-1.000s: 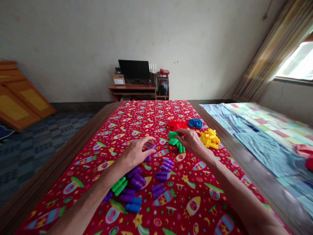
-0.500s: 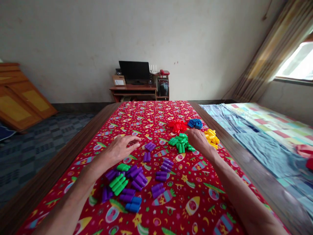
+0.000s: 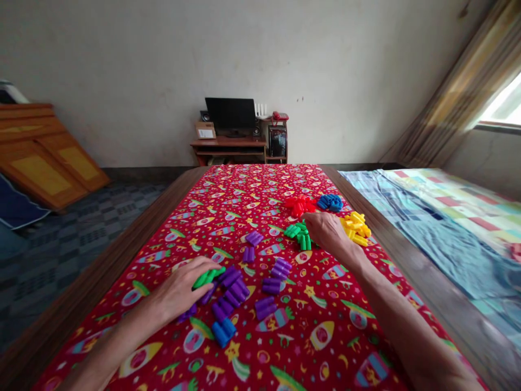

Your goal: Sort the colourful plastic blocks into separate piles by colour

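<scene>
My left hand rests on a loose group of toy blocks, shut on a green plastic block. Just right of it lie several purple plastic blocks and a blue block pair. My right hand is curled over the red cloth, its fingertips beside a green block pile. A yellow block pile sits right next to that hand. Whatever its palm covers is hidden. A red block pile and a blue block pile lie farther ahead.
The rocket-print cloth covers a long wooden table edged in brown. A rumpled blue bedsheet lies to the right. A desk with a monitor stands against the far wall, and an orange wooden panel leans at the left.
My left hand has moved down onto the near blocks and lifted a green block. My right hand has shifted left from the yellow pile toward the green pile.
</scene>
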Motion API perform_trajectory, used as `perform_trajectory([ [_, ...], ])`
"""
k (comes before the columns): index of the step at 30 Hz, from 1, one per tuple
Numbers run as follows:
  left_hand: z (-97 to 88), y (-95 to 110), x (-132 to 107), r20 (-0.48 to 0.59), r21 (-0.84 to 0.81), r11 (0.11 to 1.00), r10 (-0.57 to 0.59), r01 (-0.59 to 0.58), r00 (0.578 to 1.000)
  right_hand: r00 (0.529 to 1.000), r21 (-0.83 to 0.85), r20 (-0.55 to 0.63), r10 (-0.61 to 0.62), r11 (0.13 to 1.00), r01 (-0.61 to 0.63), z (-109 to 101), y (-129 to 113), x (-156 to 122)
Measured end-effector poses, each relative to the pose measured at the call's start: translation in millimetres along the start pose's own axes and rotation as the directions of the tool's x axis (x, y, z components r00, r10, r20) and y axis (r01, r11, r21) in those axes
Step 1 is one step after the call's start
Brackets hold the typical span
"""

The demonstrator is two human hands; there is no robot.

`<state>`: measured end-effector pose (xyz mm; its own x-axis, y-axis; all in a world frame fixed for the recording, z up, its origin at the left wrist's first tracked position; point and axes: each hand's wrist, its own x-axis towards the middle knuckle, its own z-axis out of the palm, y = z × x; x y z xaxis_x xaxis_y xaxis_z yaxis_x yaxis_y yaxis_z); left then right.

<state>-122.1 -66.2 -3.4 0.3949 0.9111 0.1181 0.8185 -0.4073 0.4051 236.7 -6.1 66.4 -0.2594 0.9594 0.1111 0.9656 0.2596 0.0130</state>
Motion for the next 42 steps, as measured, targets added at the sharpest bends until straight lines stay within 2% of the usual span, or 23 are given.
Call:
perform_trajectory([
  [4, -2.2, 11, 38, -0.096, -0.224, 0.962, -0.181, 0.156, 0.979, 0.997, 0.034, 0.015, -0.081, 0.996, 0.081, -1, -12, -6],
  [6, 4.3, 19, 55, -0.125, -0.348, 0.922, -0.225, 0.169, 0.966, 0.985, 0.09, -0.008, -0.171, 0.981, 0.171, 3, -19, -9],
  [8, 15.3, 32, 68, -0.132, -0.478, 0.87, -0.21, 0.123, 0.969, 0.948, 0.186, -0.088, -0.306, 0.93, 0.318, 10, -28, -13],
  [10, 28.0, 50, 77, -0.101, -0.611, 0.787, -0.179, 0.081, 0.979, 0.877, 0.264, -0.219, -0.428, 0.839, 0.475, 18, -39, -16],
  [13, 43.2, 80, 82, -0.07, -0.725, 0.688, -0.125, 0.036, 0.99, 0.789, 0.302, -0.328, -0.519, 0.734, 0.608, 26, -53, -19],
  [16, 48.0, 100, 82, -0.052, -0.764, 0.645, -0.083, 0.014, 0.995, 0.767, 0.352, -0.32, -0.557, 0.681, 0.642, 27, -55, -16],
  [19, 41.4, 101, 80, -0.056, -0.791, 0.612, -0.045, -0.017, 0.997, 0.791, 0.407, -0.33, -0.515, 0.678, 0.612, 24, -37, -8],
  [20, 37.2, 97, 79, -0.077, -0.77, 0.637, -0.028, -0.041, 0.997, 0.814, 0.414, -0.331, -0.477, 0.702, 0.579, 24, -27, -5],
  [22, 27.6, 82, 73, -0.14, -0.627, 0.772, 0.019, -0.104, 0.99, 0.88, 0.407, -0.302, -0.366, 0.785, 0.466, 25, -5, 2],
  [24, 19.4, 62, 59, -0.176, -0.361, 0.923, 0.072, -0.133, 0.982, 0.94, 0.365, -0.233, -0.247, 0.874, 0.32, 30, 16, 9],
  [25, 16.8, 50, 49, -0.178, -0.227, 0.966, 0.081, -0.121, 0.981, 0.961, 0.334, -0.19, -0.202, 0.907, 0.256, 33, 25, 11],
  [28, 17.9, 11, 7, -0.132, -0.018, 0.999, 0.025, -0.027, 0.991, 0.984, 0.253, -0.066, -0.165, 0.951, 0.176, 38, 42, 15],
  [30, 25.4, -12, -23, -0.053, 0.082, 0.996, 0.031, -0.027, 0.998, 0.981, 0.23, -0.032, -0.192, 0.954, 0.194, 38, 45, 14],
  [32, 36.0, -27, -47, -0.039, 0.154, 0.985, 0.079, -0.073, 0.996, 0.977, 0.22, -0.069, -0.203, 0.952, 0.213, 33, 43, 13],
  [35, 52.4, -30, -60, -0.049, 0.221, 0.972, 0.092, -0.079, 0.995, 0.96, 0.233, -0.157, -0.231, 0.936, 0.263, 22, 29, 8],
  [38, 63.6, -16, -46, -0.08, 0.211, 0.975, 0.09, -0.071, 0.993, 0.922, 0.277, -0.156, -0.354, 0.88, 0.385, 14, 3, -2],
  [42, 67.4, 4, -6, -0.074, 0.101, 0.989, 0.116, -0.108, 0.99, 0.82, 0.361, -0.112, -0.561, 0.746, 0.56, 26, -33, -22],
])
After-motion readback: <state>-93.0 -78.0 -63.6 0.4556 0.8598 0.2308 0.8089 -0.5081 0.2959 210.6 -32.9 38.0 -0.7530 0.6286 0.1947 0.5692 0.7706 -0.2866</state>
